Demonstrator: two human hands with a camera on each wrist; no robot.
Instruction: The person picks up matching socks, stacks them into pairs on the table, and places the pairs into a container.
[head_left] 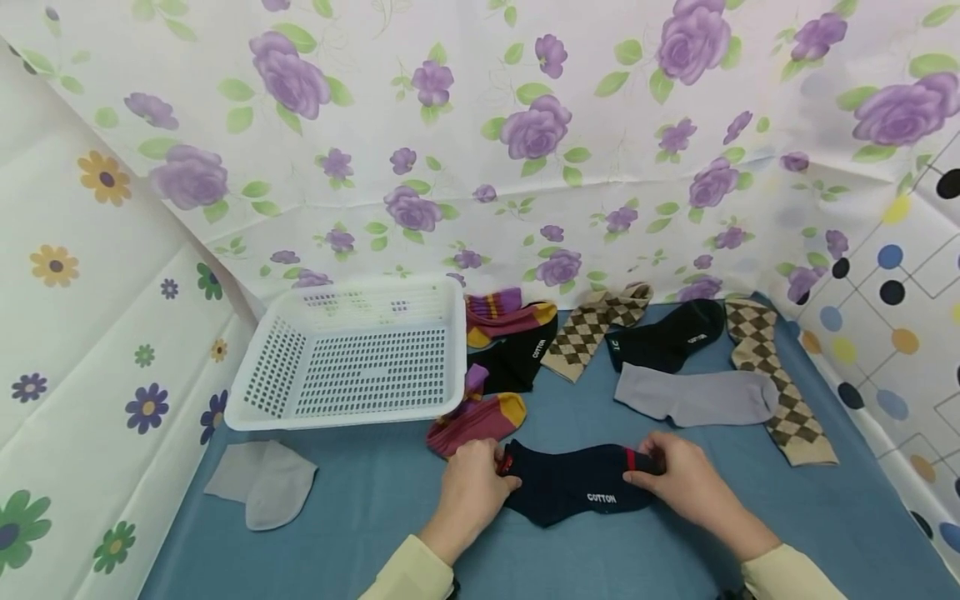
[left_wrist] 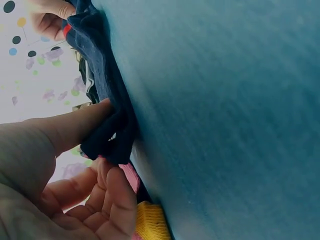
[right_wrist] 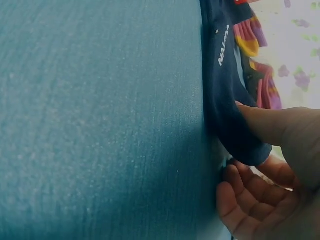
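Both hands hold a navy sock with white COTTON lettering and red marks at both ends. It lies stretched sideways, low over the blue cloth. My left hand pinches the left end, with the thumb on one side and fingertips on the other in the left wrist view. At the other end, my right hand grips the sock between thumb and fingers; the right wrist view shows a rounded navy end there. Just beyond my left hand lies a maroon sock with a yellow patch.
A white perforated basket stands at the back left, a folded grey sock before it. Behind the hands lie black socks, a lilac-grey sock, argyle socks and a purple-striped sock. Flowered sheeting rises behind.
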